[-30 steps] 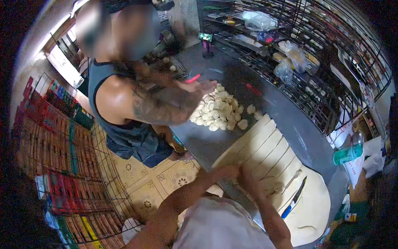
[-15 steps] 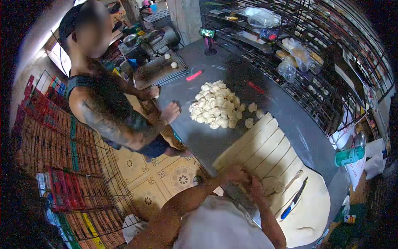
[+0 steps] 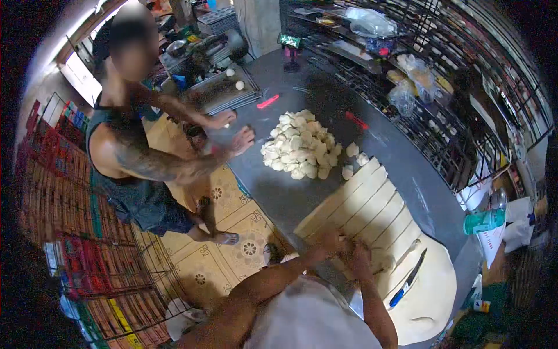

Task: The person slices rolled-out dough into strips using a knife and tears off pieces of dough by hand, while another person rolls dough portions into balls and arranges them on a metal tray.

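A sheet of pale dough (image 3: 430, 285), cut into several strips on its far part, lies on the dark table. Over its near left edge, my left hand (image 3: 326, 246) and my right hand (image 3: 357, 257) are close together with fingers curled in. A small pale bit of dough (image 3: 342, 238) shows between them; how each hand grips it is mostly hidden. To the right of my hands, a utility knife (image 3: 408, 278) with a blue handle rests on the uncut dough. Beyond the strips is a heap of small dough pieces (image 3: 301, 145), with a few loose beside it.
A co-worker (image 3: 133, 151) stands at the left, both hands over the table edge. Near the heap lie two red tools, one (image 3: 268, 102) left, one (image 3: 356, 120) right. A phone on a stand (image 3: 289, 43) is at the back. Metal racks (image 3: 453, 116) line the right side.
The co-worker has shifted back a little, and their hands have lifted and spread over the table edge. My hands stay together at the dough's edge, with slight finger movement.
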A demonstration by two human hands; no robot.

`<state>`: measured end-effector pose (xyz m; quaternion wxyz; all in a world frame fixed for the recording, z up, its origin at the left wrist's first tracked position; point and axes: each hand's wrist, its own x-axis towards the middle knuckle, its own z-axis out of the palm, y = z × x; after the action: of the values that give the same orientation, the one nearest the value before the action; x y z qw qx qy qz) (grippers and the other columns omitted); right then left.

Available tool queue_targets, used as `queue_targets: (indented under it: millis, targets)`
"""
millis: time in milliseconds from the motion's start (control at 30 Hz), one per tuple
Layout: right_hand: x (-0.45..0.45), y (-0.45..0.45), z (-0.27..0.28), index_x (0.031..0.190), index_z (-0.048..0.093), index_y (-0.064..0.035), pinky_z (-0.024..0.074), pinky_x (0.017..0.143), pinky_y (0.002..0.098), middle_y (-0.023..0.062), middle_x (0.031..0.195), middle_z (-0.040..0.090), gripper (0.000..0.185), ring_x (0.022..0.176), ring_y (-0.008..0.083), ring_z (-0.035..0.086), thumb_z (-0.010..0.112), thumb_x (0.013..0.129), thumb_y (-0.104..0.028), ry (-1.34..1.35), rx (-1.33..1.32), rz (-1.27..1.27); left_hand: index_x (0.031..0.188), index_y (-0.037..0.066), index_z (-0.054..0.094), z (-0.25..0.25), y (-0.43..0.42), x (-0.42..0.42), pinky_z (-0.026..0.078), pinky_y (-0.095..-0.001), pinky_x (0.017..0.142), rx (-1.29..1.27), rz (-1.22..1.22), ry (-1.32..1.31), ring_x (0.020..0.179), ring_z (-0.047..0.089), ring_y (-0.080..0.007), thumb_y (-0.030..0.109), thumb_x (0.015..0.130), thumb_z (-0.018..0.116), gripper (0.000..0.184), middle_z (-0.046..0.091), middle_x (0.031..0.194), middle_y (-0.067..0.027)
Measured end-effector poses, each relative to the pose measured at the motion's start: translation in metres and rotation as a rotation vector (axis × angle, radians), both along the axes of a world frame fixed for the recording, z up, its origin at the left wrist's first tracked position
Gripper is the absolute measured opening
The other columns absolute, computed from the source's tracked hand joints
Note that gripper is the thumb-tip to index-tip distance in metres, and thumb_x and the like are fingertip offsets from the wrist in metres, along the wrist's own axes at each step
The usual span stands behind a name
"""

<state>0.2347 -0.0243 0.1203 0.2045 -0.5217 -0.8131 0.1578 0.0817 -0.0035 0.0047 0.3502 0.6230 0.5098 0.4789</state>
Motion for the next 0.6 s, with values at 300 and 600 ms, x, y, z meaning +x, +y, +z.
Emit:
queue_targets:
  millis: [300,600]
  targets:
    - [0.015,0.023,-0.092,0.12,0.066,-0.008,0.0512,0.067,0.0401,0.0097,0.092,0.071,0.038,0.071,0.0293,0.064,0.065,0.098,-0.039,-0.21,-0.418,-0.078,0.131,0.005,0.066,0.112,0.009,-0.03,0.05,-0.0449,0.088,-0.622,-0.242,0.192,0.096,0.067,-0.0306,0.04,0.097,0.06,0.049,0.069,0.115,-0.0145]
    - [-0.016,0.027,-0.062,0.117,0.064,-0.008,0.0475,0.065,0.0346,0.0046,0.09,0.065,0.027,0.07,0.0208,0.057,0.059,0.104,-0.031,1.374,-0.917,-0.406,0.154,0.001,0.042,0.152,0.057,-0.092,0.044,-0.0414,0.101,-0.1,-0.134,0.393,0.113,0.058,-0.0264,0.022,0.093,0.066,0.068,0.06,0.134,-0.0153]
